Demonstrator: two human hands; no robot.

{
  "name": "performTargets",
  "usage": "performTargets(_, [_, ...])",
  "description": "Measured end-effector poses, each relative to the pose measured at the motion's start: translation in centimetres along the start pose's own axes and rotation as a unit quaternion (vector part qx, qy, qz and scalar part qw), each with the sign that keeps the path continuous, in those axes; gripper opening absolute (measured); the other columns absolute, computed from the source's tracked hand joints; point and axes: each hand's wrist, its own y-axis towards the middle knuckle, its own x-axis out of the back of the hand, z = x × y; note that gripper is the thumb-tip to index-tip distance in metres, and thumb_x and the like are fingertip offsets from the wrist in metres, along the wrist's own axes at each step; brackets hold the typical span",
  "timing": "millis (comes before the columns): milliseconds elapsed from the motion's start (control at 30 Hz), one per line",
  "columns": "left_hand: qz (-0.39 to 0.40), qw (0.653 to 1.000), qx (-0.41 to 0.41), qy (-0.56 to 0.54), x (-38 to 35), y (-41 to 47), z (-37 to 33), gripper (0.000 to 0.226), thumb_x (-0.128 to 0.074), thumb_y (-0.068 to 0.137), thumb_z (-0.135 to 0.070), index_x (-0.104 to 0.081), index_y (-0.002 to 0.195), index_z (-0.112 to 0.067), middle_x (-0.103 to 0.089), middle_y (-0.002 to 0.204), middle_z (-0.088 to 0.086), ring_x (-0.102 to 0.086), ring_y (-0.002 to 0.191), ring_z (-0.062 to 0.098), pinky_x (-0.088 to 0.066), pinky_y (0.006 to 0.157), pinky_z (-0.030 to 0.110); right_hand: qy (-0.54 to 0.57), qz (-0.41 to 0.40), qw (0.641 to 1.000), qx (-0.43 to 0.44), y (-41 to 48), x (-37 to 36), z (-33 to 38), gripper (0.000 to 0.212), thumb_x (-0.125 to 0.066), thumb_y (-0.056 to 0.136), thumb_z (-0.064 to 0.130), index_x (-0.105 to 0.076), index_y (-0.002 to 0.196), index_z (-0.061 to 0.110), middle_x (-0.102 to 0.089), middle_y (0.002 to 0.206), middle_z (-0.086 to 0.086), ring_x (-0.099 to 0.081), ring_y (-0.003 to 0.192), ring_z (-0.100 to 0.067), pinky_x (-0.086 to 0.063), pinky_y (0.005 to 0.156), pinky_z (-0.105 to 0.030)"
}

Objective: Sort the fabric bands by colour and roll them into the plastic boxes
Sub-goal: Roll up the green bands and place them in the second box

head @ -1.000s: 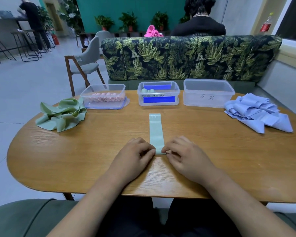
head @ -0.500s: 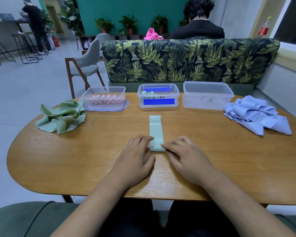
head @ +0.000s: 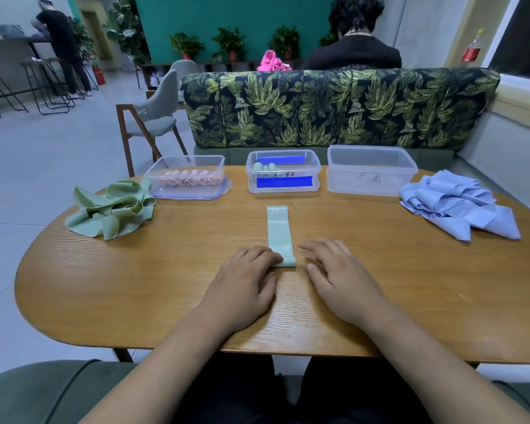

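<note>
My right hand [head: 334,270] slid off mint band [head: 279,237], now spread flat beside it; left hand [head: 245,280] flat, pinning near end for rolling.

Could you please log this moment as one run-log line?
step: roll green band | left hand: fingers on band's near end | right hand: open, beside band

"30 LB" — white print, far end of green band [head: 279,237]
</note>
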Motion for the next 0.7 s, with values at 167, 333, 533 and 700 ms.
performTargets(167, [0.028, 0.999, -0.010, 0.021, 0.5, 1.2, 0.4, 0.033, -0.054, 0.096, -0.035, -0.062, 0.128, -0.030, -0.059, 0.124, -0.014, -0.052, 0.122, 0.014, -0.049, 0.101, 0.042, 0.025, 0.026, 0.999, 0.000, 0.6, 0.2, -0.5, 0.037, -0.052, 0.106, 0.027, -0.058, 0.140, 0.037, -0.052, 0.138, 0.020, -0.043, 0.130, -0.005, -0.043, 0.112, -0.039])
performTargets(333, [0.017, 0.997, -0.059, 0.052, 0.9, 3.1, 1.0, 0.020, -0.063, 0.093, -0.037, -0.065, 0.110, -0.028, -0.059, 0.108, -0.011, -0.054, 0.108, 0.016, -0.052, 0.088, 0.042, 0.044, 0.066, 0.996, 0.025, 3.6, 0.6, -1.4, 0.034, -0.051, 0.104, 0.017, -0.063, 0.130, 0.037, -0.056, 0.130, 0.021, -0.053, 0.120, -0.006, -0.046, 0.106, -0.035])
performTargets(533, [0.029, 0.990, -0.133, 0.037, 1.1, 5.6, 2.6, 0.020, -0.068, 0.092, -0.043, -0.066, 0.098, -0.023, -0.058, 0.094, -0.007, -0.053, 0.090, 0.018, -0.051, 0.077, 0.041, 0.071, 0.097, 0.992, 0.031, 9.2, 1.6, -2.7, 0.035, -0.050, 0.102, 0.005, -0.070, 0.115, 0.031, -0.062, 0.110, 0.027, -0.060, 0.104, 0.000, -0.040, 0.087, -0.018])
performTargets(700, [0.055, 0.981, -0.185, -0.007, 1.2, 7.6, 4.3, 0.019, -0.073, 0.095, -0.037, -0.069, 0.095, -0.019, -0.056, 0.088, -0.007, -0.045, 0.083, 0.013, -0.044, 0.075, 0.029, 0.158, 0.094, 0.982, 0.039, 10.2, 0.5, -4.0, 0.033, -0.056, 0.092, -0.003, -0.074, 0.089, 0.025, -0.072, 0.093, 0.015, -0.067, 0.092, -0.014, -0.052, 0.087, -0.036])
